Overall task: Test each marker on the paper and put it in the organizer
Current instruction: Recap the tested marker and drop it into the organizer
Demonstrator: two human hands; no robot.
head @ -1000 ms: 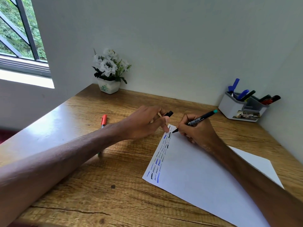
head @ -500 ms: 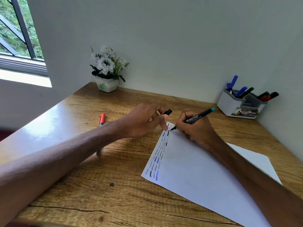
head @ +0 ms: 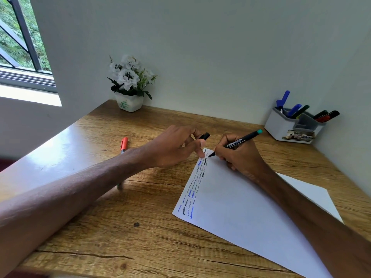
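- Tip of marker (head: 239, 140) on far-left corner of paper (head: 241, 207), at top of scribble column; right hand (head: 241, 159) fingers wrapped round barrel, writing grip.
- Left hand (head: 172, 147) just left of that corner, fingers pinching black cap (head: 204, 136).
- Organizer (head: 281, 127) well right of paper, several pens inside.
- Orange marker (head: 124, 144) on table (head: 120, 227) left of paper.
- Likely light, stiff, smooth: hold mid-barrel, recap before dropping in.
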